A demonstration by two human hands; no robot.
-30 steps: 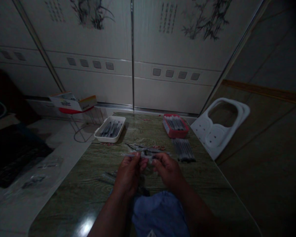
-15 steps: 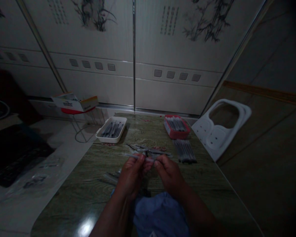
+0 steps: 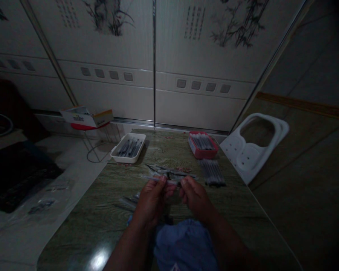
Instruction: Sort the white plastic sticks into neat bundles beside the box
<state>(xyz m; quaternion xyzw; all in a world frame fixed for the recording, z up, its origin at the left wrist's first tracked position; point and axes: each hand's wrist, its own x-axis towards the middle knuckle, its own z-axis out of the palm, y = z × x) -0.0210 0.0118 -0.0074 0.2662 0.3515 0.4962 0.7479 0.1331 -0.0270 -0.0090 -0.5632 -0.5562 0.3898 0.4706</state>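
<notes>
My left hand (image 3: pixel 153 195) is closed around a slim pen with a clear barrel (image 3: pixel 172 182), held level above the table. Its left end sticks out past my fingers. My right hand (image 3: pixel 197 196) pinches at the pen's right end, where a small dark piece (image 3: pixel 179 184) shows, mostly hidden by the fingertips. Just beyond my hands lies a loose pile of pen parts (image 3: pixel 175 172). Several more thin pieces (image 3: pixel 127 202) lie left of my left wrist, partly covered by the forearm.
A white tray (image 3: pixel 142 146) of pens stands at the back left of the table (image 3: pixel 101 210). At the back right is a red basket (image 3: pixel 206 154) full of pens, with a row of pens (image 3: pixel 213 173) before it. A white plastic chair (image 3: pixel 250 162) stands right.
My right hand has shifted slightly right, and the small dark piece at the pen's end shows more. My left hand stays almost in place with the pen.
</notes>
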